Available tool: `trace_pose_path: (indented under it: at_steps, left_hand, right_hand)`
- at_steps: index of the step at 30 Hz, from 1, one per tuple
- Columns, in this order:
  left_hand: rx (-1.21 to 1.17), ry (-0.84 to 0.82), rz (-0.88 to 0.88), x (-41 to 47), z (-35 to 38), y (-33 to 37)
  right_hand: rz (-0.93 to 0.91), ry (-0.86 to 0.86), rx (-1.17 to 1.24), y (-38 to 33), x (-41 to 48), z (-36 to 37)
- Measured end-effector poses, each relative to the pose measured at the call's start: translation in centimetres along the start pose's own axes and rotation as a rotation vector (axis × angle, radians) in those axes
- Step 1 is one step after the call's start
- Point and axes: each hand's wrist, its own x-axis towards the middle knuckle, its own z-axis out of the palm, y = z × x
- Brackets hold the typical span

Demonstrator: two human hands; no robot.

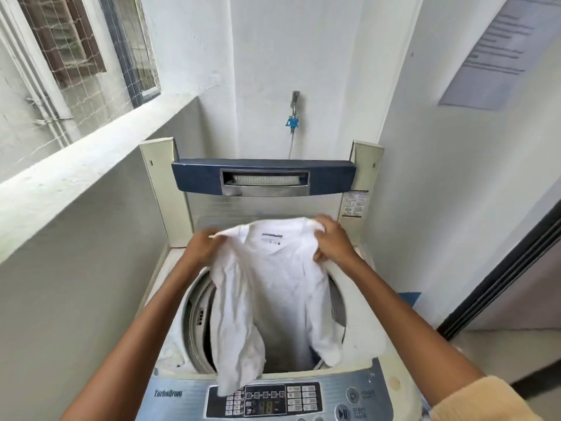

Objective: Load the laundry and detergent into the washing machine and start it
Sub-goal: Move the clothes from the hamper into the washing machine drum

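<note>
A white shirt hangs spread out over the open drum of a top-loading washing machine. My left hand grips the shirt's left shoulder and my right hand grips its right shoulder, both above the far rim of the drum. The shirt's lower hem drapes down over the control panel, which shows a lit display. The raised lid stands upright behind my hands. No detergent is in view.
A concrete ledge runs along the left, with a netted window above it. A tap with a blue fitting is on the wall behind the machine. A wall and a dark door frame close the right side.
</note>
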Motion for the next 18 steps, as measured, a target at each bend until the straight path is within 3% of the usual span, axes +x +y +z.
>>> trace_pose_path:
  at_steps: [3,6,9,13,18]
  left_hand:
    - [0.428,-0.197,-0.111,0.5,1.9,-3.9]
    - [0.656,-0.414,-0.113,-0.5,3.2,-5.3]
    - [0.632,-0.595,-0.117,-1.0,4.2,-5.2]
    - [0.605,-0.674,-0.019,-1.7,6.8,-2.8]
    - [0.44,-0.835,0.234,-4.1,13.6,4.0]
  right_hand:
    - [0.137,-0.408,-0.4,4.2,-0.3,0.7]
    - [0.273,-0.557,-0.465,7.6,-1.7,0.3]
    - [0.351,-0.565,-0.211,9.3,-3.0,-1.4]
    - [0.316,-0.511,0.104,10.7,-4.9,-5.0]
    - [0.358,-0.209,0.607,14.9,-7.8,-11.5]
